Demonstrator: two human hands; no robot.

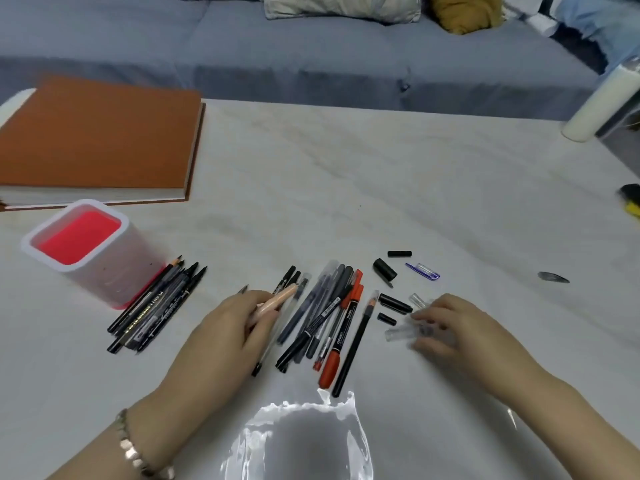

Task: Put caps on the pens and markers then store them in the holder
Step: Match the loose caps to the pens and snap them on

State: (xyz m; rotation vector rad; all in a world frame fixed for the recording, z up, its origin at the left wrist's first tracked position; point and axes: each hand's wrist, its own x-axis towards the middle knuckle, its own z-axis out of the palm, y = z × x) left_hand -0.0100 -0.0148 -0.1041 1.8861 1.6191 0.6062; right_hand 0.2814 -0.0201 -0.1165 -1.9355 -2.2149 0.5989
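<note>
Here, pens [322, 313] litter a white table [381, 188] — grey sofa [277, 46] behind.

A thick orange-brown book [100, 140] lies flat at the far left corner of the table [381, 174], and a white cylinder [602, 102] stands at the far right corner. A blurred black-and-yellow object [631, 202] sits at the right edge, with a small dark grey sliver [553, 277] lying a little further in. Beyond the far edge runs a grey-blue sofa [277, 46] carrying a pale patterned cushion [343, 5] and a mustard cushion [467, 12].
</note>
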